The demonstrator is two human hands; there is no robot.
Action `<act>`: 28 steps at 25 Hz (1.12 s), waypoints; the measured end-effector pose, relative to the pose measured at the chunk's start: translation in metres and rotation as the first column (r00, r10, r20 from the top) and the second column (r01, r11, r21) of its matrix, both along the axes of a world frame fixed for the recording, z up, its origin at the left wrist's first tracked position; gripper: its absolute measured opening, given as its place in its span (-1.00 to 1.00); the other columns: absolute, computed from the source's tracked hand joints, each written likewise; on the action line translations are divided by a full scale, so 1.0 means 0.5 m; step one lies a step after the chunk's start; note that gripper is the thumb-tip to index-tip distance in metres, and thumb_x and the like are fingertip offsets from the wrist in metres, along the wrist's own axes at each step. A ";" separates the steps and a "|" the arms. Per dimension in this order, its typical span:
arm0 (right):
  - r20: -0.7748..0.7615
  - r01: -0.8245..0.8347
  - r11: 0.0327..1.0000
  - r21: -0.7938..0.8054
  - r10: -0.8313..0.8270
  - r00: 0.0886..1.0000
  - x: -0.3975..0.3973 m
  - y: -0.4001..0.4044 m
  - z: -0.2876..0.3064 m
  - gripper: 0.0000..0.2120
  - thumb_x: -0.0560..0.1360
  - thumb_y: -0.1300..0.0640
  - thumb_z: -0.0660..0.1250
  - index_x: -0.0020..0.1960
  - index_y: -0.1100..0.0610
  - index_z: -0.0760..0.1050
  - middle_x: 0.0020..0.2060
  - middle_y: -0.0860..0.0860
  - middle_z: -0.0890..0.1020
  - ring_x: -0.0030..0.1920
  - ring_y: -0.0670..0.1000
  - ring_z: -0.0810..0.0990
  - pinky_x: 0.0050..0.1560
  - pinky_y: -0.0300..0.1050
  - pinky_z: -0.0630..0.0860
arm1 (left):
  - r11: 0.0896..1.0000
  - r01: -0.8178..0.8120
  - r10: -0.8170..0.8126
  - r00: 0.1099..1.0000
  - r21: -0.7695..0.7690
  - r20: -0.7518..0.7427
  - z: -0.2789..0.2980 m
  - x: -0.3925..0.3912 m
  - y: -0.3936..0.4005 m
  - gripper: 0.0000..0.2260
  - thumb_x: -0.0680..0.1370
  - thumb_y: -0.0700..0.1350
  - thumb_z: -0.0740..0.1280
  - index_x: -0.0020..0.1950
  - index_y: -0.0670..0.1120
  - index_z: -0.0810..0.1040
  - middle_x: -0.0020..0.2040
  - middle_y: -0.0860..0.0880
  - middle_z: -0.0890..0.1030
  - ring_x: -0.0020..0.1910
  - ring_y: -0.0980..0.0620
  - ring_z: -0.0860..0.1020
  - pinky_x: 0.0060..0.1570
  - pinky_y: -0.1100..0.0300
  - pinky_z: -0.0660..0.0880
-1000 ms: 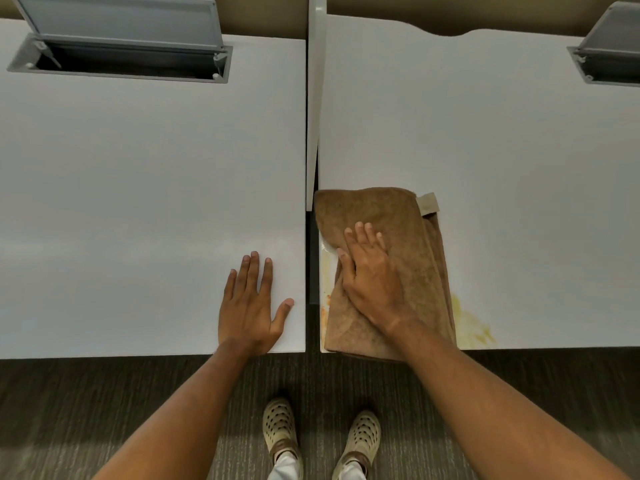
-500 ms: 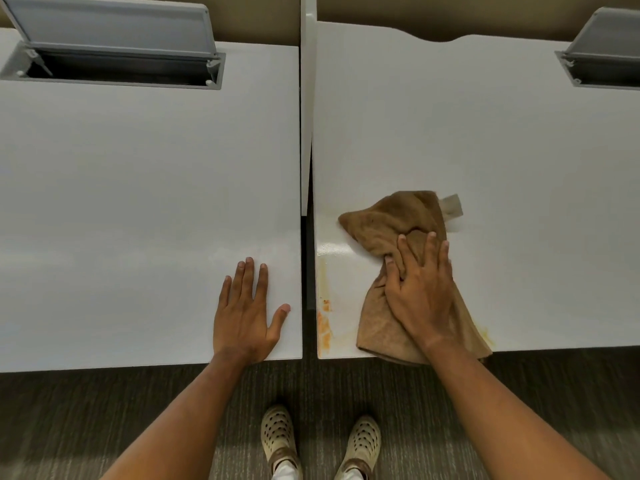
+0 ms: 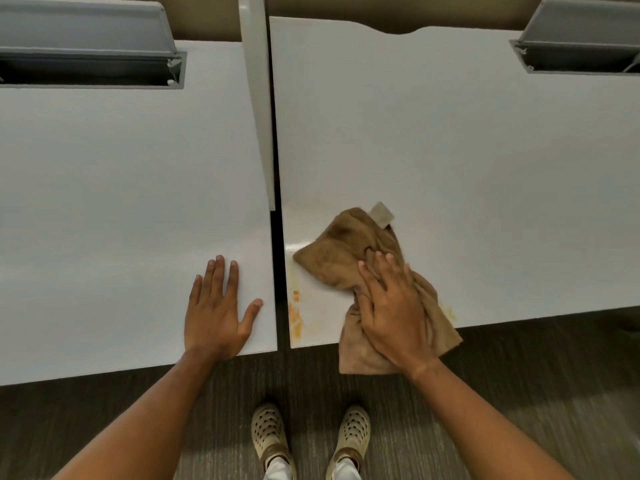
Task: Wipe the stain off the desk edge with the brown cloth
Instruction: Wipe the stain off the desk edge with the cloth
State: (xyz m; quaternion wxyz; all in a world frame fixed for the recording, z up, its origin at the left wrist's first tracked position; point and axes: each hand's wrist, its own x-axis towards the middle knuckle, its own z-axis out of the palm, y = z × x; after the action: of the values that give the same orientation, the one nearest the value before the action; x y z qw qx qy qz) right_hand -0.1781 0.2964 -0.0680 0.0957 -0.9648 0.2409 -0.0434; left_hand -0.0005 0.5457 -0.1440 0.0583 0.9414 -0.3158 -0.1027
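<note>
the right hand [image 3: 391, 313] presses flat, fingers spread, on the bunched brown cloth [image 3: 349, 258], which lies just right of the orange stain [image 3: 295, 317] at the white tabletop [image 3: 450, 150] edge. the left hand [image 3: 216, 313] rests open on the neighbouring desk left of the stain, likely for bracing. grey carpet [image 3: 519, 375] lies below.

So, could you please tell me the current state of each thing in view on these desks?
brown cloth: bunched, lying on the right desk, one end hanging over the front edge.
right hand: pressing flat on the cloth.
left hand: flat and spread on the left desk, holding nothing.
orange stain: uncovered at the right desk's left edge.
left cable flap: open.
right cable flap: open.
</note>
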 end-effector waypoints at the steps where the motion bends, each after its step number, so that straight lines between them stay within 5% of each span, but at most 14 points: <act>1: -0.003 0.062 0.998 -0.016 -0.062 0.998 -0.016 -0.019 0.002 -0.51 0.63 -0.10 0.02 0.49 0.05 0.32 0.51 0.12 0.33 0.55 0.12 0.19 0.57 0.09 -0.01 | 1.000 -0.003 0.003 1.000 -0.002 0.000 0.001 -0.001 -0.001 -0.23 0.55 0.36 -0.14 0.61 -0.08 -0.18 0.63 -0.10 -0.17 0.60 -0.03 -0.23 0.57 -0.08 -0.10; 7: -0.005 0.462 0.886 0.044 -0.462 0.887 0.024 -0.088 0.001 -0.50 0.65 -0.09 0.06 0.54 0.06 0.24 0.53 0.25 0.21 0.56 0.25 0.09 0.56 0.22 -0.05 | 1.000 -0.017 0.017 1.000 -0.005 -0.005 0.006 -0.002 -0.007 -0.24 0.56 0.34 -0.11 0.61 -0.09 -0.16 0.63 -0.11 -0.17 0.60 -0.05 -0.22 0.57 -0.07 -0.11; 12: 0.081 0.227 0.966 0.121 -0.238 0.968 0.036 -0.013 0.013 -0.56 0.62 0.04 0.20 0.46 0.15 0.37 0.47 0.26 0.34 0.52 0.24 0.24 0.48 0.22 0.23 | 1.000 -0.017 0.018 1.000 0.014 -0.010 0.007 -0.006 -0.007 -0.23 0.54 0.35 -0.13 0.61 -0.08 -0.18 0.63 -0.11 -0.18 0.60 -0.04 -0.24 0.57 -0.06 -0.14; 16: 0.094 0.087 0.992 0.087 -0.095 0.991 -0.046 0.008 -0.003 -0.55 0.58 0.00 0.18 0.45 0.07 0.39 0.47 0.15 0.38 0.50 0.15 0.29 0.48 0.18 0.26 | 1.000 -0.004 0.005 1.000 0.021 -0.019 0.008 -0.002 -0.004 -0.22 0.53 0.37 -0.16 0.60 -0.07 -0.23 0.62 -0.09 -0.21 0.59 -0.01 -0.27 0.57 -0.03 -0.17; 23: 0.010 0.545 0.838 0.012 -0.545 0.838 -0.118 -0.147 -0.005 -0.43 0.61 -0.15 -0.04 0.53 0.09 0.25 0.53 0.26 0.22 0.56 0.23 0.10 0.54 0.23 0.05 | 1.000 -0.011 0.011 1.000 0.017 -0.013 0.010 -0.004 -0.007 -0.22 0.54 0.36 -0.16 0.61 -0.09 -0.17 0.63 -0.11 -0.16 0.60 -0.02 -0.22 0.57 -0.03 -0.16; 28: -0.015 0.470 0.883 0.016 -0.470 0.883 -0.053 -0.100 0.008 -0.49 0.64 -0.03 0.09 0.52 0.15 0.25 0.50 0.30 0.26 0.53 0.25 0.18 0.52 0.23 0.12 | 1.000 -0.015 0.015 1.000 0.015 0.005 0.009 -0.005 -0.010 -0.23 0.54 0.34 -0.14 0.61 -0.11 -0.15 0.63 -0.13 -0.14 0.60 -0.05 -0.20 0.57 -0.04 -0.15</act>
State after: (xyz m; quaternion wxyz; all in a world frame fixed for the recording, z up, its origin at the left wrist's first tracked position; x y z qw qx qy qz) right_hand -0.2046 0.2463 -0.0642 0.0903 -0.8771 0.4683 -0.0577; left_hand -0.0030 0.5406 -0.1396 0.0511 0.9444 -0.3083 -0.1023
